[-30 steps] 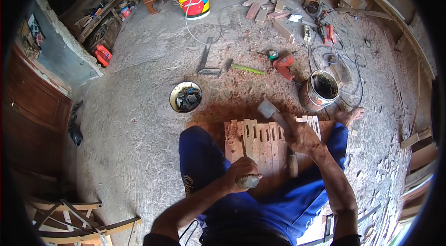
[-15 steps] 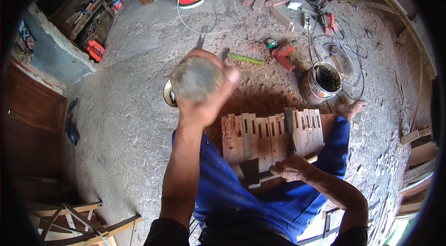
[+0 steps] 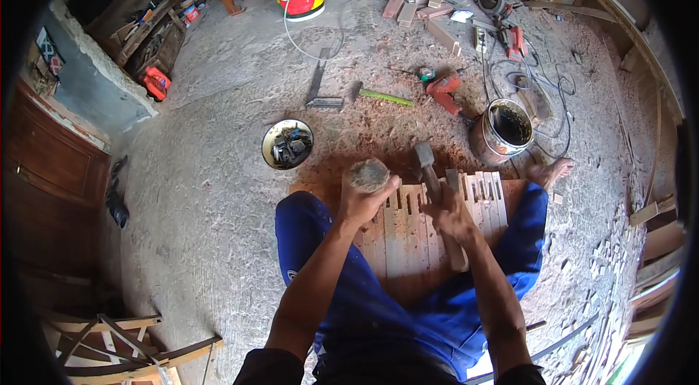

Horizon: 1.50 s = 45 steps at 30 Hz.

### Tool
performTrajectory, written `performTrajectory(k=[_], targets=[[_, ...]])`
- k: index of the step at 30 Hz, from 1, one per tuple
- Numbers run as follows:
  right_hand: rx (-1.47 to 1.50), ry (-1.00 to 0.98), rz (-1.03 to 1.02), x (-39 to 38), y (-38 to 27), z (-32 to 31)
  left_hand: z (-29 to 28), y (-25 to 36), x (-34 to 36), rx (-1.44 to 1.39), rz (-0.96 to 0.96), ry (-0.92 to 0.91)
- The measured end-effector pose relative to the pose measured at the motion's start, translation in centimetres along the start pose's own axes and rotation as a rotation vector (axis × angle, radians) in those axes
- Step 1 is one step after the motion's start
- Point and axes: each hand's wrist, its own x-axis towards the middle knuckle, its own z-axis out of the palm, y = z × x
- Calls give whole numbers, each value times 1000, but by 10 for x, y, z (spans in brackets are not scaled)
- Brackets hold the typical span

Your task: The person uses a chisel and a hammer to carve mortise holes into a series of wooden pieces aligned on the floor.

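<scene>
My left hand (image 3: 362, 203) grips a tool upright by its handle, whose round, worn top (image 3: 369, 175) faces the camera; its lower end is hidden. It is over a row of slotted wooden pieces (image 3: 393, 247) lying side by side between my blue-clad legs (image 3: 301, 225). My right hand (image 3: 453, 219) is closed round the wooden handle of a hammer-like tool (image 3: 428, 165) with a grey block head, held over the same pieces, just right of my left hand. Another dark tool (image 3: 453, 180) lies on the pieces behind it, partly hidden.
A bowl of metal parts (image 3: 287, 145), a stained bucket (image 3: 495, 148), a green-handled hammer (image 3: 386, 97), a red power tool (image 3: 444, 94) and cables (image 3: 553, 86) are on the floor ahead. A colourful pail (image 3: 295, 3), wood offcuts (image 3: 411, 6) and a wooden door (image 3: 51, 159) surround them.
My left hand rose high toward the camera, then came down over the wooden pieces. My right hand went down toward my lap, then moved back up beside the left, with the hammer-like tool upright.
</scene>
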Motion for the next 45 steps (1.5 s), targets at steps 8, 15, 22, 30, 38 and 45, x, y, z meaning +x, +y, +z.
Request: performTrajectory(k=[8, 15, 22, 30, 38, 45], targets=[[311, 36, 155, -75, 30, 20, 4, 0, 23, 308, 304, 74], [398, 37, 221, -95, 26, 35, 20, 13, 7, -8, -28, -15], [461, 29, 242, -96, 23, 39, 19, -6, 11, 97, 89, 74], [698, 59, 138, -108, 20, 32, 20, 2, 21, 182, 200, -161], [560, 40, 11, -128, -52, 5, 33, 4, 5, 15, 236, -121], [-191, 376, -603, -136, -158, -29, 17, -12, 1, -38, 42, 71]])
